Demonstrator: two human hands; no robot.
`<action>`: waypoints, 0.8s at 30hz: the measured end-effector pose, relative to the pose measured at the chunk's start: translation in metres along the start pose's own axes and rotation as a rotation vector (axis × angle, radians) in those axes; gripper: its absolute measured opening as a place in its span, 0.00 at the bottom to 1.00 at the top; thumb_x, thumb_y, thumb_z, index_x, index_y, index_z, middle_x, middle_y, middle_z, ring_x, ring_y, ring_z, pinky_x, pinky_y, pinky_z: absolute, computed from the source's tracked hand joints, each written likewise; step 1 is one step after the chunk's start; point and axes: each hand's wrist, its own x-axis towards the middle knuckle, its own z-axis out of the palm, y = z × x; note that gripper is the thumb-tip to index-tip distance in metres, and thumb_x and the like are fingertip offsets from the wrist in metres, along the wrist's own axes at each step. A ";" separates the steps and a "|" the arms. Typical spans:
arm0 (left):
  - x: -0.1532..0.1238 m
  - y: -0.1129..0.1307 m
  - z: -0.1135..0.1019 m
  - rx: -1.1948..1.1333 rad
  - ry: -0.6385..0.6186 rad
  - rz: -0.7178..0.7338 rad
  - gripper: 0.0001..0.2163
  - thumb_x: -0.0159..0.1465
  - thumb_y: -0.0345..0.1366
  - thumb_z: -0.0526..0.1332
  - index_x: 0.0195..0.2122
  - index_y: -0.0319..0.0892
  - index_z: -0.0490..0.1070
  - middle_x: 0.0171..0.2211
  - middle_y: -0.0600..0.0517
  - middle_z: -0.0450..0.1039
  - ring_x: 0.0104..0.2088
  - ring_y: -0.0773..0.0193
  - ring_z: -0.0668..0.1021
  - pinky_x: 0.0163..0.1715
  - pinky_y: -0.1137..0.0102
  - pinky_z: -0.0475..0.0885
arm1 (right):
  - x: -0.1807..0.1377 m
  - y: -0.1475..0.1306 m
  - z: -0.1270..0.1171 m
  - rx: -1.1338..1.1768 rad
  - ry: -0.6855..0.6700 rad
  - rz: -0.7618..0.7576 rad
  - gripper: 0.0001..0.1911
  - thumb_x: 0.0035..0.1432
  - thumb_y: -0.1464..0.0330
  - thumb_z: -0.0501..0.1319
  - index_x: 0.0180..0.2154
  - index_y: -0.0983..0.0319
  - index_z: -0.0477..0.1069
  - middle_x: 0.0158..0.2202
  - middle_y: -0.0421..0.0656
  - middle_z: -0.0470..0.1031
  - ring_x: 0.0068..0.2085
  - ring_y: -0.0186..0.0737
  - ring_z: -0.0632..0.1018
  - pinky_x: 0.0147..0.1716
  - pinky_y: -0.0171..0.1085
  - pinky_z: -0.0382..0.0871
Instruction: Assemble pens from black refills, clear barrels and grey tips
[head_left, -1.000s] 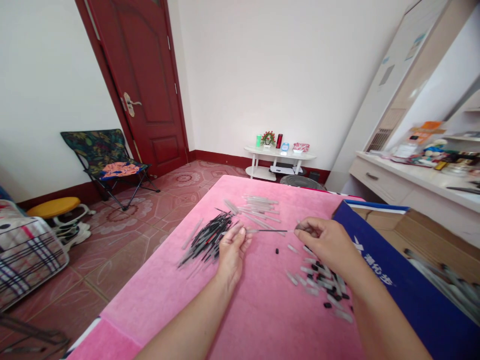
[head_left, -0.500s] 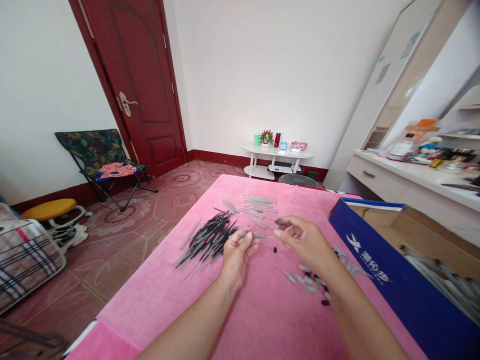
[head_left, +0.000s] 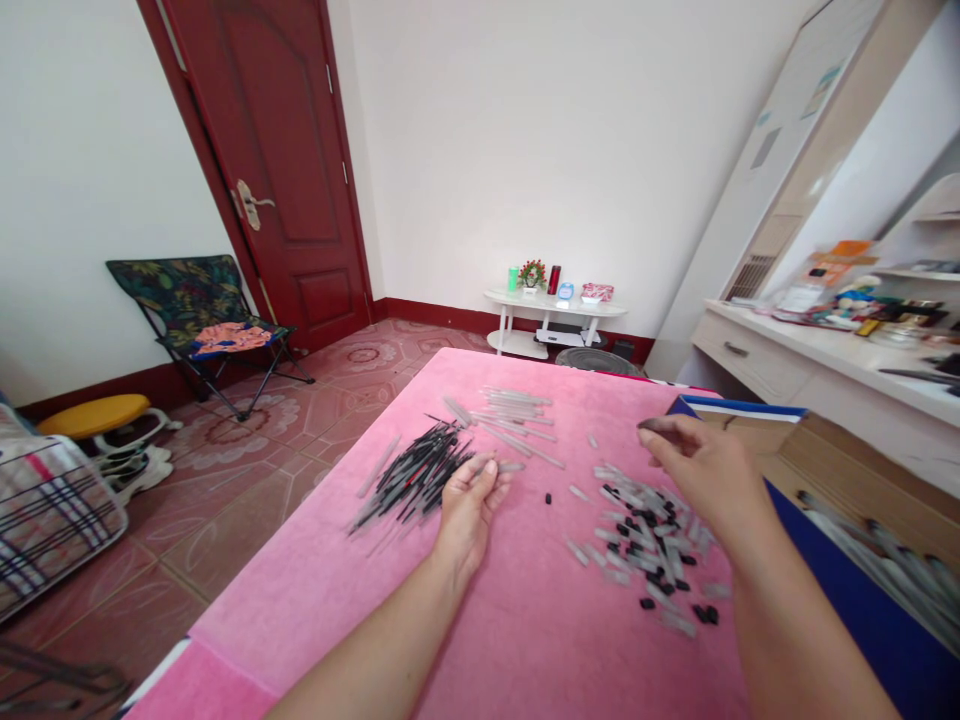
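My left hand [head_left: 469, 500] is closed in a pinch on a slim grey pen part [head_left: 513, 467] that pokes out past the fingertips. It hovers at the right edge of a pile of dark pen refills [head_left: 420, 478]. Behind it lie clear pen barrels [head_left: 516, 408]. My right hand [head_left: 705, 465] is closed, thumb against fingers, over the near-left corner of the blue box [head_left: 806, 570]; what it pinches, if anything, I cannot make out. Below it spreads a heap of small clear caps and black plugs [head_left: 652, 535]. One black plug [head_left: 548, 498] lies alone between the hands.
Inside the blue box, on the right, lie several grey pens [head_left: 892, 570]. A pink cloth [head_left: 525, 640] covers the table. Beyond stand a white side table [head_left: 559, 305], a folding chair [head_left: 214, 320] and a white dresser [head_left: 795, 350].
My right hand has moved away from the left hand, right towards the box, uncovering more of the heap of caps and plugs. My left hand has barely shifted and keeps its pinch.
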 end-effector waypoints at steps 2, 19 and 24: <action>0.000 0.001 0.001 0.000 0.014 -0.004 0.12 0.49 0.30 0.66 0.35 0.38 0.70 0.29 0.50 0.74 0.27 0.70 0.76 0.30 0.77 0.71 | 0.001 0.009 0.005 -0.255 -0.107 -0.004 0.08 0.45 0.63 0.59 0.29 0.58 0.74 0.26 0.42 0.75 0.28 0.40 0.74 0.25 0.35 0.64; 0.000 0.000 0.001 -0.010 0.018 -0.010 0.12 0.48 0.30 0.66 0.34 0.38 0.70 0.29 0.51 0.73 0.27 0.71 0.76 0.29 0.77 0.72 | -0.021 0.042 0.058 -0.667 -0.349 0.133 0.12 0.47 0.64 0.55 0.33 0.52 0.74 0.33 0.44 0.76 0.36 0.46 0.76 0.29 0.36 0.62; -0.001 0.001 0.002 -0.009 0.027 -0.013 0.12 0.47 0.29 0.66 0.34 0.38 0.70 0.29 0.52 0.73 0.26 0.71 0.76 0.29 0.77 0.72 | -0.024 0.041 0.062 -0.689 -0.323 0.102 0.11 0.47 0.65 0.55 0.32 0.51 0.74 0.34 0.43 0.76 0.36 0.48 0.75 0.27 0.37 0.61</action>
